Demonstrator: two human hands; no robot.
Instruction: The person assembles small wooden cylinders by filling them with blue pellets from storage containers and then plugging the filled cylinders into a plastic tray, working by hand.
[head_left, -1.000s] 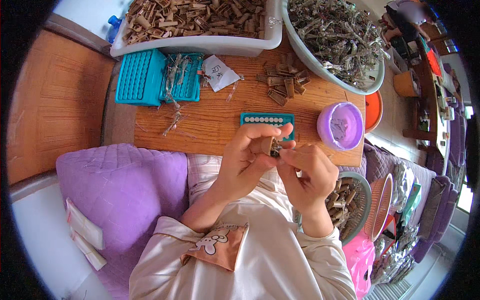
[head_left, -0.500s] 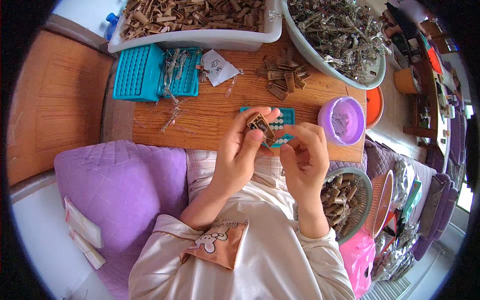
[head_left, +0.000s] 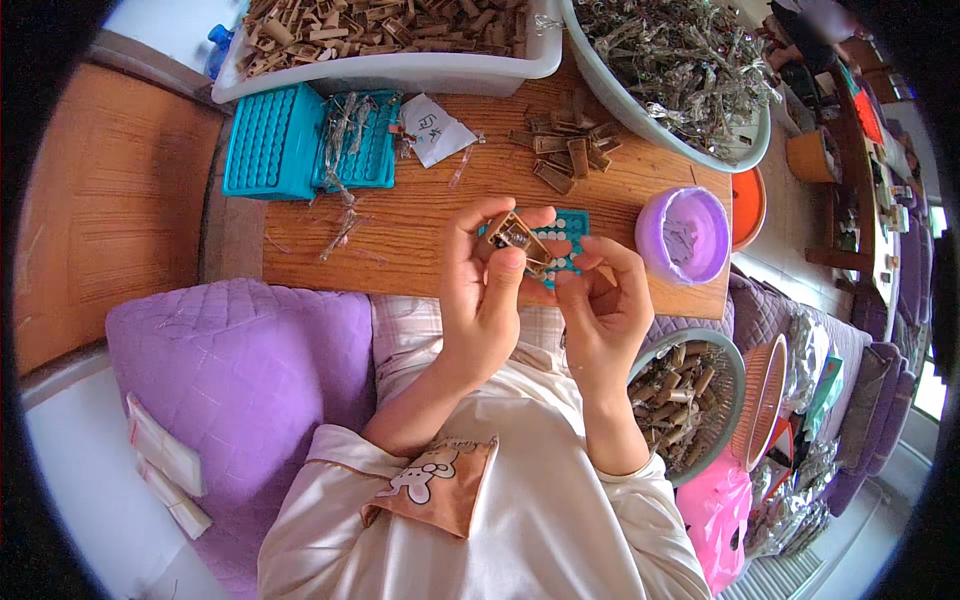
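The left grip [head_left: 478,310] is clamped with its thumb [head_left: 502,280] extended forward; the right grip [head_left: 608,325] bends its fingers [head_left: 622,262] beside it.

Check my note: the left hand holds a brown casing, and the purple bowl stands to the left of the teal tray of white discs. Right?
Not quite: the head view shows the purple bowl to the right of the teal tray of white discs. The left hand does hold a brown casing.
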